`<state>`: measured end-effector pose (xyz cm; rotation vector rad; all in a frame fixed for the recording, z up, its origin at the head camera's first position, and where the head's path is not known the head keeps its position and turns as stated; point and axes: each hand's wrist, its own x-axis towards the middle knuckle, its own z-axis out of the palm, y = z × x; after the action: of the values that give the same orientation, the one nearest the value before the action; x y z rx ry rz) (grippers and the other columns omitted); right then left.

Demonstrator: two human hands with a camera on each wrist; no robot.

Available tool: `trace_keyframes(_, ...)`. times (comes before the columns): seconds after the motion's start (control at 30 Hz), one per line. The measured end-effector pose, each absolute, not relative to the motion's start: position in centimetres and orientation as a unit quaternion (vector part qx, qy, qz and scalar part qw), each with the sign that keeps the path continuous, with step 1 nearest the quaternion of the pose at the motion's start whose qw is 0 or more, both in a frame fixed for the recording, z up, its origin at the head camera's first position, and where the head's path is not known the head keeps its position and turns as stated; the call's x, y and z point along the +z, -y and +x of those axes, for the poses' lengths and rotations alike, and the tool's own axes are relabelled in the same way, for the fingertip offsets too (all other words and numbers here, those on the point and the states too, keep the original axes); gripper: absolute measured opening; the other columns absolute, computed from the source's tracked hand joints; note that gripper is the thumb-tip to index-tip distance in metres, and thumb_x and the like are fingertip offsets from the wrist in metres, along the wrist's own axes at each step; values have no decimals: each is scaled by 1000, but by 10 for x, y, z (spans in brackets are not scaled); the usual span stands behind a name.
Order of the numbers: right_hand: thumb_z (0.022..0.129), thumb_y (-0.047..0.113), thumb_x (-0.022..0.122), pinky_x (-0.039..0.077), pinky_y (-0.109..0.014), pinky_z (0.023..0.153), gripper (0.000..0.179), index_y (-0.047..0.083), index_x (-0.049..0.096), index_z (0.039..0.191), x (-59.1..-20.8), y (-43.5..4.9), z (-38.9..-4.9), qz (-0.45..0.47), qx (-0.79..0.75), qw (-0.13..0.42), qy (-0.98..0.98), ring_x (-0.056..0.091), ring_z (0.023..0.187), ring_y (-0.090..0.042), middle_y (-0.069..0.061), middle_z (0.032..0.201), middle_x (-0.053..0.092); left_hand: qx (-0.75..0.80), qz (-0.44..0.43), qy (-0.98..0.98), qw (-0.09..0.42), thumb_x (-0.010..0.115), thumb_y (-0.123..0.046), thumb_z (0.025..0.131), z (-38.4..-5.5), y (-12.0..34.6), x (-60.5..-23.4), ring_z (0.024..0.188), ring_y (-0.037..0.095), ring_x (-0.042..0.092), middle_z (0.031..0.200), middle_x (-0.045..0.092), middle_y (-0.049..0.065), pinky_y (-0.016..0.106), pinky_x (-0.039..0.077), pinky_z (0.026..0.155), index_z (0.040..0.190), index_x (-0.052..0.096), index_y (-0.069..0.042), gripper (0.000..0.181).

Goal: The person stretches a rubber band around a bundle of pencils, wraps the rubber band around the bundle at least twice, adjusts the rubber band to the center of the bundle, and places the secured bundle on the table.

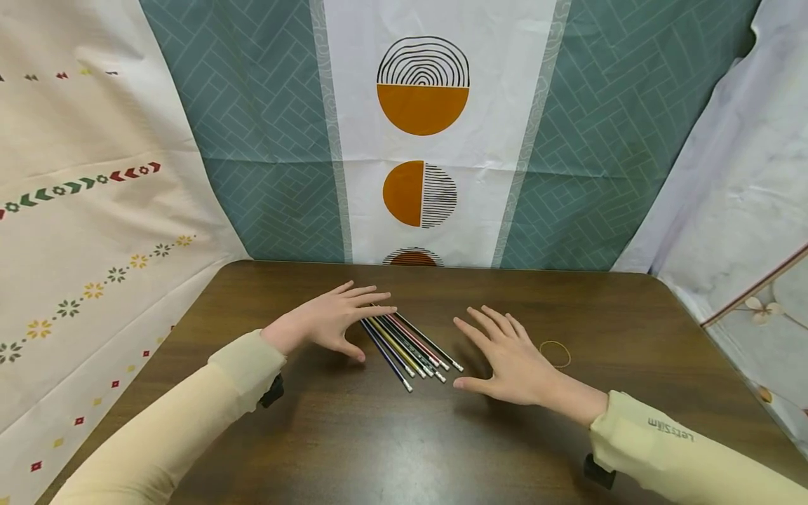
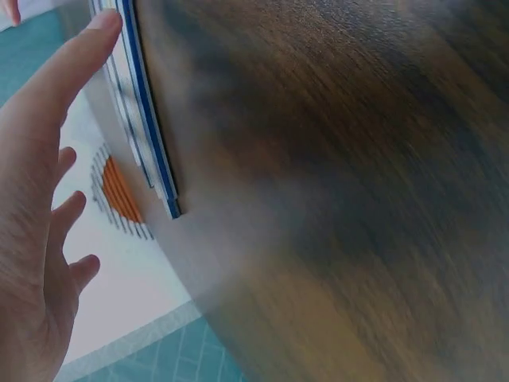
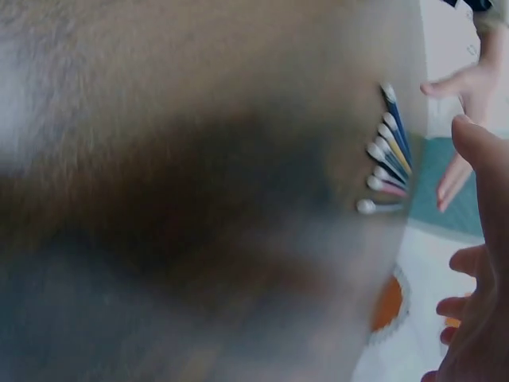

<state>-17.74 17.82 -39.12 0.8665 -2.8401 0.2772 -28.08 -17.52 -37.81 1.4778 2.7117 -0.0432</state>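
Note:
Several pencils (image 1: 410, 344) in blue, yellow, black and red lie side by side in a loose fan on the table, their white eraser ends toward me. My left hand (image 1: 331, 315) hovers at the fan's left, fingers spread over the far ends, holding nothing. To the right of the eraser ends is my right hand (image 1: 508, 358), its fingers apart and nothing in it. A thin yellow rubber band (image 1: 555, 354) lies just beyond the right wrist. In the right wrist view the pencils (image 3: 394, 151) show their white ends, apart from the thumb.
The brown wooden table (image 1: 404, 442) has rounded far corners. A patterned curtain (image 1: 429, 147) hangs behind its far edge. Cream cloth (image 1: 82, 210) hangs at the left, and white marbled cloth (image 1: 745, 175) at the right.

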Motion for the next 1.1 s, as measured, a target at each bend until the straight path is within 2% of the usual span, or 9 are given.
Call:
trace_keyframes(0.23, 82, 69, 64, 33, -60, 110, 94, 17, 35, 154, -404, -159, -177, 282, 111, 69, 950, 35, 144, -34, -11, 157, 37, 7, 468, -881, 65, 71, -68, 77, -292, 163, -388, 152, 35, 25, 164, 26, 6, 66, 20, 117, 157, 28, -27, 99)
trace_keyframes(0.47, 81, 67, 67, 42, -51, 101, 94, 11, 39, 152, -409, -143, -178, 276, 131, 71, 949, 44, 133, -30, -11, 144, 47, 23, 452, -887, 91, 76, -64, 75, -301, 156, -392, 150, 30, 30, 161, 35, 4, 64, 24, 116, 155, 33, -26, 99)
trace_keyframes(0.6, 81, 66, 67, 43, -49, 97, 94, 10, 40, 151, -412, -140, -177, 271, 138, 59, 951, 46, 128, -30, -11, 141, 49, 28, 452, -886, 98, 78, -61, 74, -305, 149, -395, 145, 29, 39, 155, 43, 4, 59, 31, 115, 152, 39, -29, 93)
trace_keyframes(0.77, 82, 66, 67, 42, -45, 93, 92, 10, 41, 150, -417, -137, -180, 264, 140, 40, 953, 47, 122, -28, -10, 138, 50, 47, 446, -888, 102, 78, -59, 76, -308, 145, -399, 129, 25, 51, 143, 51, 4, 49, 43, 108, 145, 50, -31, 80)
trace_keyframes(0.93, 81, 67, 66, 41, -42, 90, 92, 10, 42, 150, -420, -135, -182, 257, 146, 28, 955, 48, 118, -27, -10, 136, 51, 69, 442, -890, 85, 79, -57, 76, -309, 146, -404, 119, 21, 52, 132, 55, 3, 44, 47, 102, 137, 59, -31, 69)
trace_keyframes(1.1, 81, 66, 68, 40, -39, 85, 91, 8, 45, 148, -423, -133, -183, 258, 149, 29, 954, 49, 113, -26, -9, 132, 53, 84, 445, -889, 67, 78, -58, 77, -308, 149, -410, 111, 18, 52, 125, 57, 0, 39, 48, 94, 134, 62, -31, 66)
